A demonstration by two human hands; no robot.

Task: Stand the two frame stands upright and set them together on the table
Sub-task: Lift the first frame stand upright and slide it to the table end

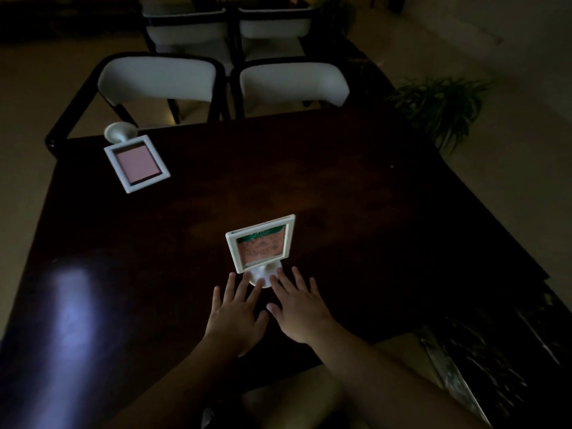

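A white frame stand (261, 244) with an orange and green card stands upright on its round base in the middle of the dark table (340, 196). My left hand (235, 311) and my right hand (298, 308) lie flat and spread just in front of it, fingertips touching the base, holding nothing. A second white frame stand (136, 162) with a pink card lies flat on its back at the table's far left corner, its round base pointing away from me.
Two white-cushioned chairs (161, 78) (294, 83) stand at the table's far edge, with two more behind them. A potted plant (442, 106) sits on the floor at the right. A pale light reflection (71, 311) shines on the table's near left.
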